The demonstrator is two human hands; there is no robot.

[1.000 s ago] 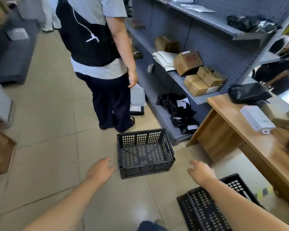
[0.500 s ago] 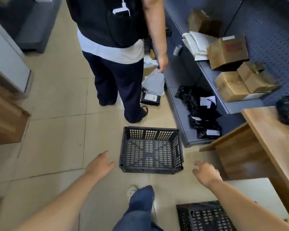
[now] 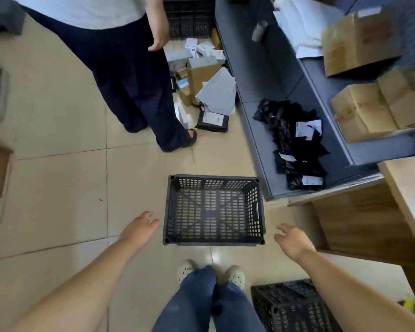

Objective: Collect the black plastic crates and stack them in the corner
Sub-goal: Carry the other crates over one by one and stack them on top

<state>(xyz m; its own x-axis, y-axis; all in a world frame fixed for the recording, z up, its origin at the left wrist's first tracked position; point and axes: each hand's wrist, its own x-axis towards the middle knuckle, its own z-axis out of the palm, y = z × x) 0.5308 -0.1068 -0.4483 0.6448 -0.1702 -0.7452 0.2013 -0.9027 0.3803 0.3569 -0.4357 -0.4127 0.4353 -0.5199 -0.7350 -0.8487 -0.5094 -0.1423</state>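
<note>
- Tiled floor (image 3: pixel 58 188), beside the shelving's low corner: black crate (image 3: pixel 213 209) sits upright, empty.
- Left hand (image 3: pixel 139 230) and right hand (image 3: pixel 291 237) flank it, fingers loose, holding nothing.
- Best grip both short walls evenly, lift level.

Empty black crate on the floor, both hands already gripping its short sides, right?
Not gripping. The head view shows the left hand and right hand open beside the black crate, apart from its short sides. The crate is empty and on the floor.

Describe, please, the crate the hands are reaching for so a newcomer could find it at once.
Start at the grey shelf unit and look to the floor beside its near end. The open black crate sits there upright and empty, between both hands, unlike the crate by the feet.
</note>
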